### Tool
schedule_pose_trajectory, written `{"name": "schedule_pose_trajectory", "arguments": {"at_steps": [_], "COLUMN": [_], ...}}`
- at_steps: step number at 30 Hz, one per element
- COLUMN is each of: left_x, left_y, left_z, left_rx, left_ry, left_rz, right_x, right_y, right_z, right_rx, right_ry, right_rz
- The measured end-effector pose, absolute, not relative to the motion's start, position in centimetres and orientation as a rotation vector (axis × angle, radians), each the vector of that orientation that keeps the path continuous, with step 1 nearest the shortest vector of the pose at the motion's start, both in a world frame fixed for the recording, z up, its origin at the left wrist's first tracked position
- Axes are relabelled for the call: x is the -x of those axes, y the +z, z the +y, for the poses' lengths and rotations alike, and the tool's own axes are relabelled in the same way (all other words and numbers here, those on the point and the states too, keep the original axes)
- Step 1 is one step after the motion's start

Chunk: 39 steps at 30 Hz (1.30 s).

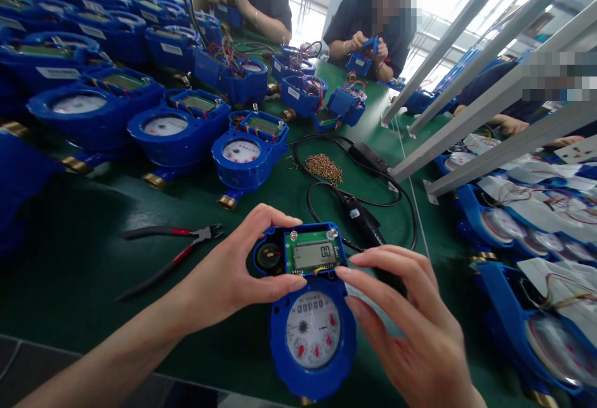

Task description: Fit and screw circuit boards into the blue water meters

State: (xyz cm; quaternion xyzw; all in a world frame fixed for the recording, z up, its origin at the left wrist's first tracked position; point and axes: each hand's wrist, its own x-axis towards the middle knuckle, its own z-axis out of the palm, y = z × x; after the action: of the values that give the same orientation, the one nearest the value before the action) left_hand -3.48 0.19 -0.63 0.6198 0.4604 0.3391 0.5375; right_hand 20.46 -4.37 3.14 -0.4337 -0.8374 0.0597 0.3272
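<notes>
one left hand (236, 271) clamped on one meter (313, 330); one right hand (410, 318) spread alongside.

A blue meter (305, 311) there, face up over the green bench (209, 346)
Grey screen (313, 256), exposed circuit board (290, 249), white dial (314, 333) with red pointers.

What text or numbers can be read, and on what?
"00": LCD of the held meter; small marks unclear.
"00000": counter on its dial; surrounding print too small.
White labels on other meters: too small.
Sticker on black tool: blurred.
</notes>
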Motion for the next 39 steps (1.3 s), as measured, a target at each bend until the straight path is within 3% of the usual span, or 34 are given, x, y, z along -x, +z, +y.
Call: {"name": "schedule_pose_trajectory", "arguments": {"at_steps": [18,25,30,35,39], "left_x": [3.6,3.3,3.1,3.1,3.2], "left_y": [-0.4,-0.2,-0.6,-0.5,-0.3], "left_z": [0.2,0.0,-0.1,-0.1,0.0], "left_rx": [-1.486,-1.42,-1.404,-1.456,-1.432], "left_ry": [0.776,0.793,0.795,0.786,0.765], "left_rz": [1.077,1.106,1.121,1.135,1.124], "right_x": [-19.1,-24.2,-25.7,-26.3,-28.1], "right_y": [1.2,-3.1,-5.4,-5.0,-3.8], "right_z": [-4.2,-7.8,-5.9,-0.7,2.2], "right_rx": [1.069,1.476,1.7,2.048,2.007], "right_ry": [0.211,0.125,-0.13,0.011,0.297], "right_rz": [-2.112,-2.325,-2.426,-2.047,-1.927]}}
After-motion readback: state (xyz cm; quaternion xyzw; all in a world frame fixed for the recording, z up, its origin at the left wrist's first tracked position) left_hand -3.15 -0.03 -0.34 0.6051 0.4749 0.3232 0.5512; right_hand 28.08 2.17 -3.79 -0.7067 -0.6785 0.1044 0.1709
